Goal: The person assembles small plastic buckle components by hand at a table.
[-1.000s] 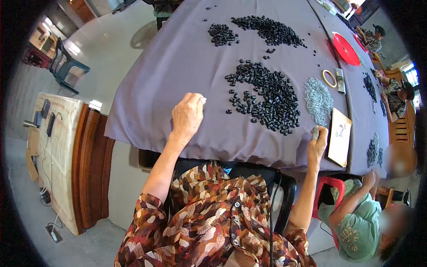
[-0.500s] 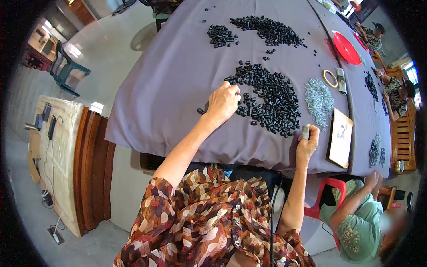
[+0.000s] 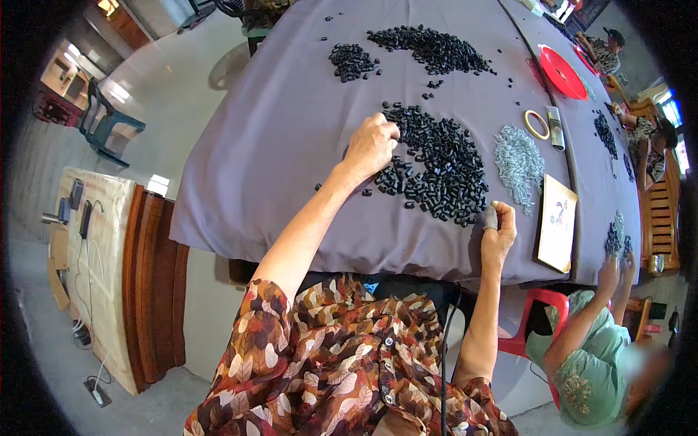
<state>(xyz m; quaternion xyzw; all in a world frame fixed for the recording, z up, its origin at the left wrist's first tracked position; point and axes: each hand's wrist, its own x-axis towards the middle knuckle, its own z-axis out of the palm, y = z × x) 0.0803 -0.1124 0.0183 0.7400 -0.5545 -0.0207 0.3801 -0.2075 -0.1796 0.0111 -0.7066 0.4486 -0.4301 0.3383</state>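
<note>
Black, glossy parts [image 3: 458,182] lie left of the silver pile [image 3: 518,163]; expect light, stiff, slippery pieces. Pinch each by its sides. Left hand [image 3: 372,145], across the parts from the silver pile: fingers curled, closure indeterminable. Right hand [image 3: 502,229], nearside of the silver pile: likewise. Beneath the silver pile: creased grey cloth [image 3: 254,160]. Well left: smooth floor [image 3: 174,73].

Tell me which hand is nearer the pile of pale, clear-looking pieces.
Right. The right hand is just off the near end of the pale pile; the left hand is farther, across the large black pile, at its left edge.
</note>
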